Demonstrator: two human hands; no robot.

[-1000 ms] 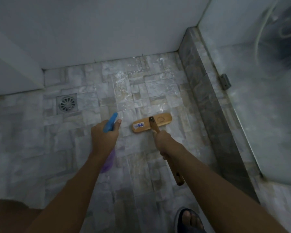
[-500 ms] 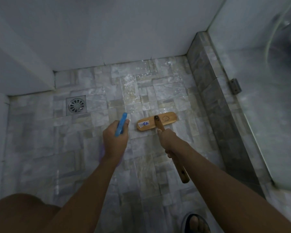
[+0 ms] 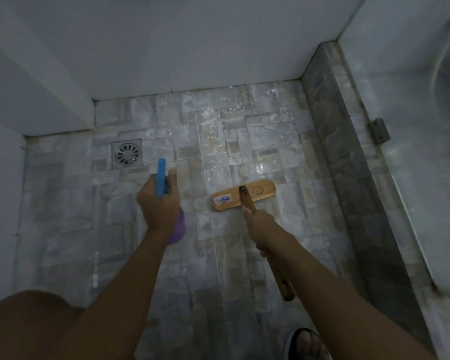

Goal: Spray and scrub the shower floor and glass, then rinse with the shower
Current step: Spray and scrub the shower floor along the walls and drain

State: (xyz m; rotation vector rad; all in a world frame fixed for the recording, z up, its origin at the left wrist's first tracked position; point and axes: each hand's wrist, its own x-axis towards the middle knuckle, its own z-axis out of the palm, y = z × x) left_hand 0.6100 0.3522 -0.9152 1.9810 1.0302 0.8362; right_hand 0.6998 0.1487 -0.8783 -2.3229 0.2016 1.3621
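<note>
My left hand (image 3: 159,203) grips a spray bottle (image 3: 162,179) with a blue trigger head and a purple body that shows below the hand. The nozzle points toward the far floor near the drain. My right hand (image 3: 261,224) grips the wooden handle of a scrub brush (image 3: 243,194), whose flat wooden head lies on the grey stone shower floor (image 3: 218,141). White foam specks cover the tiles beyond the brush. The shower glass (image 3: 426,178) stands at the right, hazy with spray.
A round metal drain (image 3: 127,153) sits in the floor at the far left. A dark stone curb (image 3: 348,162) runs under the glass, with a metal hinge (image 3: 379,131) above it. White walls close the back and left. My sandalled foot (image 3: 307,344) is at the bottom edge.
The spray bottle in my left hand has turned more upright and shifted left of the brush. The brush head stays at about the same spot on the floor. The camera has tilted slightly.
</note>
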